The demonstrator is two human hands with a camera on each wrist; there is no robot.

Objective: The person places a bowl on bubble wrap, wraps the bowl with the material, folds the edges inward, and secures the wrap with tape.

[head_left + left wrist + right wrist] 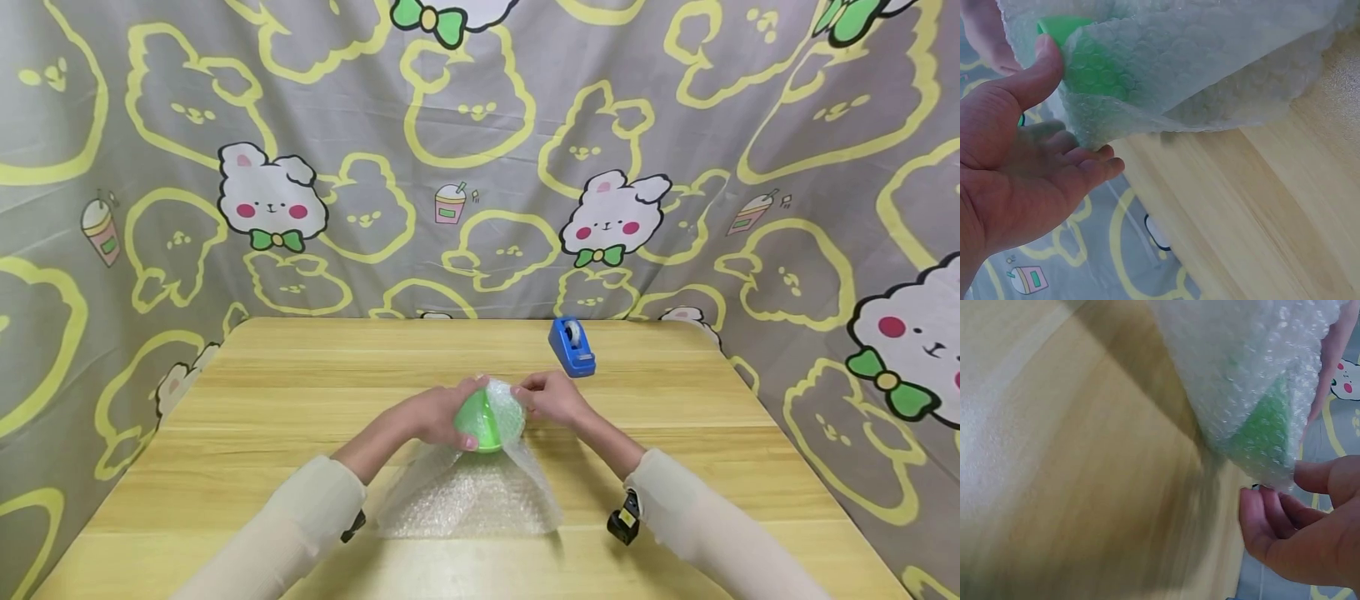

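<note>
A bright green, bowl-shaped thing (489,433) stands over the table, partly covered by a sheet of bubble wrap (457,504). The wrap's loose part spreads out toward the person. On the left side, the left hand (437,414) holds the green thing through the wrap; in the left wrist view its thumb (1047,59) presses near the green rim while the other fingers lie beneath. At the far right side, the right hand (553,398) pinches an edge of the wrap between thumb and fingers. Green shows through the folded layers in the right wrist view.
A blue tape dispenser (573,350) with a roll of tape stands at the back of the wooden table (300,358), just beyond the right hand. A grey curtain (375,108) printed with yellow outlines and rabbits hangs behind and on both sides.
</note>
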